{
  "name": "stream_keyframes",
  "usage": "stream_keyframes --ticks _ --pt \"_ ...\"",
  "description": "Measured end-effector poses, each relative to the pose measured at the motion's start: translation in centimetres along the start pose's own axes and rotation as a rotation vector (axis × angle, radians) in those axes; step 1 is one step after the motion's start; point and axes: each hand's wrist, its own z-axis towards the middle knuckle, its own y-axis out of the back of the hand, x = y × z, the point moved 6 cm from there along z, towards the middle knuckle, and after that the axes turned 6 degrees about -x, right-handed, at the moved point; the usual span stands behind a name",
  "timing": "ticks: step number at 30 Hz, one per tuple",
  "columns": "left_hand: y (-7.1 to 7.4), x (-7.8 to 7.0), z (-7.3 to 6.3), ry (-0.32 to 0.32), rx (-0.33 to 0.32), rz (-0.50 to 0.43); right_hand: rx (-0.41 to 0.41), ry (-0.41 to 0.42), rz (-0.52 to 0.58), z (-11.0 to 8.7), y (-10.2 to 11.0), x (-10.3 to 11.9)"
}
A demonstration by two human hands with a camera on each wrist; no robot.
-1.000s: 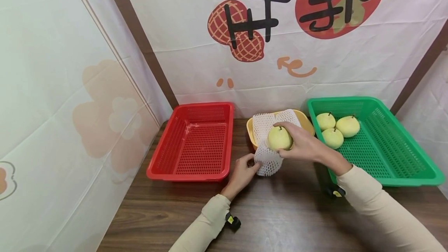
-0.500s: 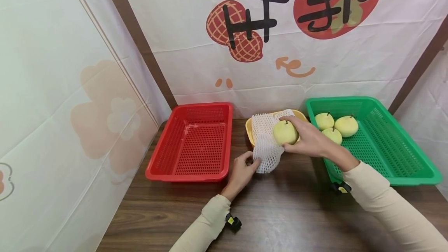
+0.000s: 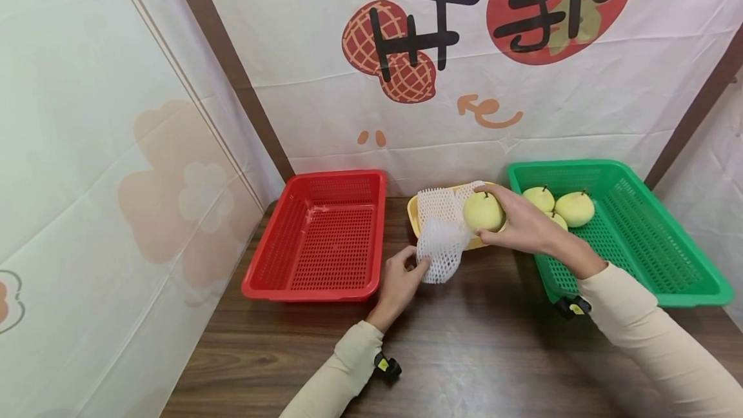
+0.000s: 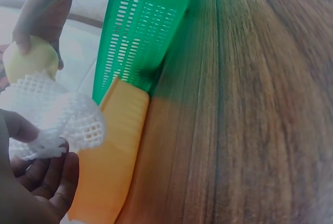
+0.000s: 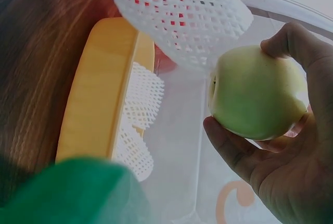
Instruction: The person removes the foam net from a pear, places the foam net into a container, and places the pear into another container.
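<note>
My right hand (image 3: pixel 522 224) grips a pale yellow-green pear (image 3: pixel 484 211) above the yellow basket, fingers and thumb around its sides. Between finger and thumb, my left hand (image 3: pixel 400 282) pinches a white foam net sleeve (image 3: pixel 442 251), which hangs just left of the pear. In the right wrist view the pear (image 5: pixel 257 92) is bare, and the foam net (image 5: pixel 182 13) is beside it. The yellow basket (image 3: pixel 413 215) holds more white foam nets (image 3: pixel 436 204) and sits behind both hands. From the left wrist, the net (image 4: pixel 57 114) overlaps the pear's lower side.
To the left stands a red plastic basket (image 3: pixel 376 237) with nothing in it. A green basket (image 3: pixel 691 257) at the right holds several pears (image 3: pixel 574 209). All three baskets are on a dark wooden table (image 3: pixel 453 353), in front of a printed cloth (image 3: pixel 325 115).
My right hand has moved the pear to the right and slightly back, out of the foam net. My left hand stays almost in place with the net, shifted slightly back.
</note>
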Motion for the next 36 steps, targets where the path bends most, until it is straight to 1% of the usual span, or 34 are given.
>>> stream_keyframes --ticks 5,8,14,21,27,31,36 --pt "0.2 -0.5 0.1 -0.01 -0.023 -0.033 0.015 -0.032 -0.011 0.0 0.5 -0.4" --pt "0.3 -0.6 0.1 -0.003 -0.029 -0.046 0.018 -0.043 -0.016 0.0 0.9 -0.7" --pt "0.2 -0.9 0.4 0.007 -0.037 -0.044 0.016 -0.058 -0.018 0.1 1.6 -1.3" --pt "-0.2 -1.0 0.9 0.025 -0.056 -0.081 0.037 -0.092 -0.019 0.0 2.7 -1.8" --pt "-0.6 -1.2 1.3 0.032 -0.068 -0.12 0.031 -0.098 -0.029 -0.1 3.5 -2.5" --pt "-0.8 -1.3 1.6 0.033 -0.08 -0.129 0.024 -0.122 -0.034 -0.3 3.9 -3.1" --pt "-1.0 -1.3 2.0 0.035 -0.095 -0.115 0.024 -0.157 -0.047 -0.5 4.3 -3.9"
